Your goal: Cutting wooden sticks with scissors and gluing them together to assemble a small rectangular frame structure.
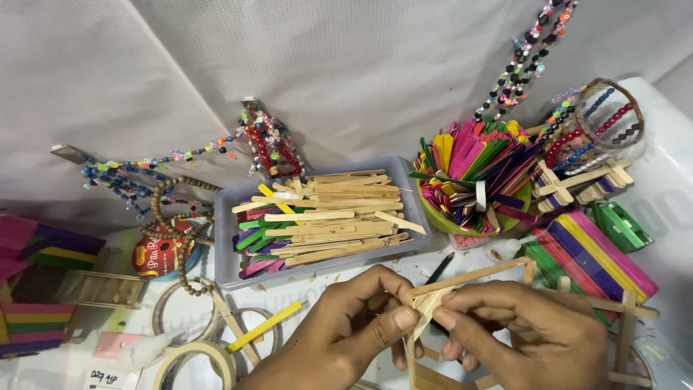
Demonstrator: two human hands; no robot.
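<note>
Your left hand [354,328] and right hand [523,328] meet at the near edge of the bench [462,263], both pinching one corner of a frame of plain craft sticks [473,278], thumbs and forefingers closed on the joint. Just behind that frame lies a grey tray [224,238] of plain and coloured sticks. To the tray's right stands a green cup [440,217] crammed with coloured sticks, and rolls of tape [202,357] lie near its front left corner.
</note>
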